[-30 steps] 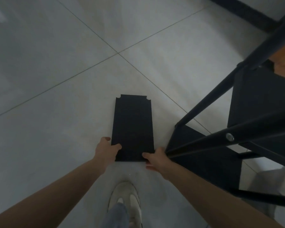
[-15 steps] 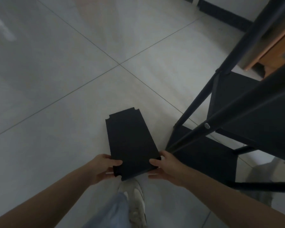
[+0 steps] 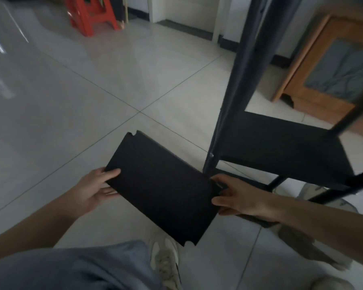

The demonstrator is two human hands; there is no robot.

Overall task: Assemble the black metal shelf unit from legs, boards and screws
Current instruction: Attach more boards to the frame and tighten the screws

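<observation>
Pale floor tiles run back to a red plastic stool by the far wall and a wooden cabinet on the right. Beside the person stands the half-built black shelf frame, one board already fixed low in it with a screw head showing on the near leg. The loose black shelf board is held off the floor, tilted, just left of that leg. The left hand grips its left edge, thumb lying on top and fingers curled beneath. The right hand holds the opposite edge near a notched corner, thumb over the top; its other fingers are partly hidden, so I cannot tell how they lie. To seat this board well, I'd say it should be levelled first, then slid in so the corner notches meet all the legs squarely, keeping fingers clear of the uprights before any screw goes in.
</observation>
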